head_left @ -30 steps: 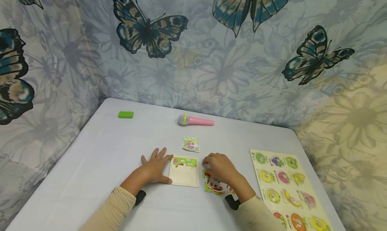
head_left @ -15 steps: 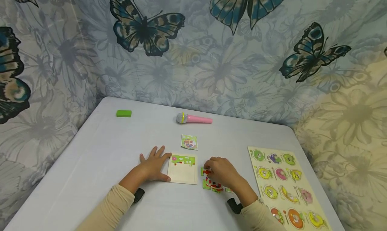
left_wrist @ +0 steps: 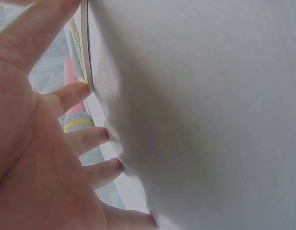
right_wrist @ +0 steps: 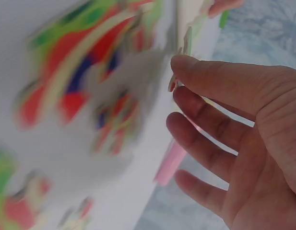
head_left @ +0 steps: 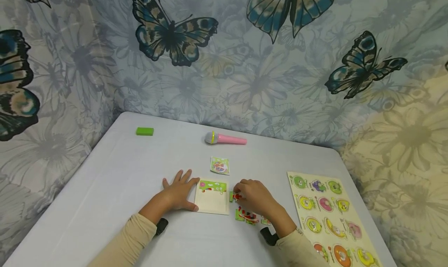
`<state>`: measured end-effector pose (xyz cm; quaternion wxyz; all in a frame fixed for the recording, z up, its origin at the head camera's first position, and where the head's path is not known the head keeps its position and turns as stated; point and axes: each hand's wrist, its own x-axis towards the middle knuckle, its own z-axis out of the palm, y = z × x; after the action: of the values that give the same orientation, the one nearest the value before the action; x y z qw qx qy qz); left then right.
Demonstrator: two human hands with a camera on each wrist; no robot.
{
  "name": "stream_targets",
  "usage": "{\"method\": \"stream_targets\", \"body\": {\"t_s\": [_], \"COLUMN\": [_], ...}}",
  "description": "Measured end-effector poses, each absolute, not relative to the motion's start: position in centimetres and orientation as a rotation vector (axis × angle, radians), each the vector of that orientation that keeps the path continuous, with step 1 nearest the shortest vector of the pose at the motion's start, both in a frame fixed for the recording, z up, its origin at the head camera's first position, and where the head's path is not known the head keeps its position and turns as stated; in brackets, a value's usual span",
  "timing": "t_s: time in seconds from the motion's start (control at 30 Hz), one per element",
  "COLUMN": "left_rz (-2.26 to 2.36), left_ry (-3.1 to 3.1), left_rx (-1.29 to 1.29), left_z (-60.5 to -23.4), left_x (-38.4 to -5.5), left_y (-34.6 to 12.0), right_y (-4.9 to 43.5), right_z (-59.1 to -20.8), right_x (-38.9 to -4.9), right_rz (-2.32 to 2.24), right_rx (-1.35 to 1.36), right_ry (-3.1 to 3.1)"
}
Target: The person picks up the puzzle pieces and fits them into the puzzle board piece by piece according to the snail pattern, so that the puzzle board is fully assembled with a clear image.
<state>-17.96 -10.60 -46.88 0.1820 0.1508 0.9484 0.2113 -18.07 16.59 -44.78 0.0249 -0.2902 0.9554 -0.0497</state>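
A square puzzle board (head_left: 210, 205) lies on the white table, with a green printed strip along its top and bare pale wood below. Thumb and index finger of my left hand (head_left: 176, 194) touch its left edge; the other fingers spread straight over the table. Right of the board, my right hand (head_left: 258, 197) pinches a thin jigsaw puzzle piece (right_wrist: 185, 44) between thumb and index finger. Below that hand lie several loose red and green puzzle pieces (head_left: 247, 215), blurred in the right wrist view. Some of them are partly hidden by the hand.
A small printed card or packet (head_left: 219, 166) lies behind the board. Farther back are a pink toy microphone (head_left: 229, 139) and a green block (head_left: 144, 131). A large fruit-picture board (head_left: 329, 216) lies to the right. The patterned wall (head_left: 266, 103) borders the table's back.
My right hand has shifted slightly left, bringing the pinched puzzle piece nearer the board and away from the loose pieces. My left hand stays at the board's left edge.
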Motion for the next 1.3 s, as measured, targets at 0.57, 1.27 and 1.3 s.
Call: {"method": "stream_targets", "body": {"t_s": [0.57,1.27,1.3], "left_rz": [0.572,0.551,0.552], "left_ry": [2.665,2.674,2.672], "left_rx": [0.445,0.423,0.422], "left_z": [-46.9,-46.5,-46.5], "left_x": [-18.2,-18.1,-18.0], "left_y": [-10.0,-10.6,-10.6], "right_y": [9.7,8.5,8.4], "right_z": [-45.6,-45.8,-45.8], "right_x": [-18.9,-18.8,-18.8], "right_rz": [-0.099,-0.029,-0.036], "right_rx": [-1.152,-1.154,-1.149], "right_ry": [2.883,2.929,2.922]}}
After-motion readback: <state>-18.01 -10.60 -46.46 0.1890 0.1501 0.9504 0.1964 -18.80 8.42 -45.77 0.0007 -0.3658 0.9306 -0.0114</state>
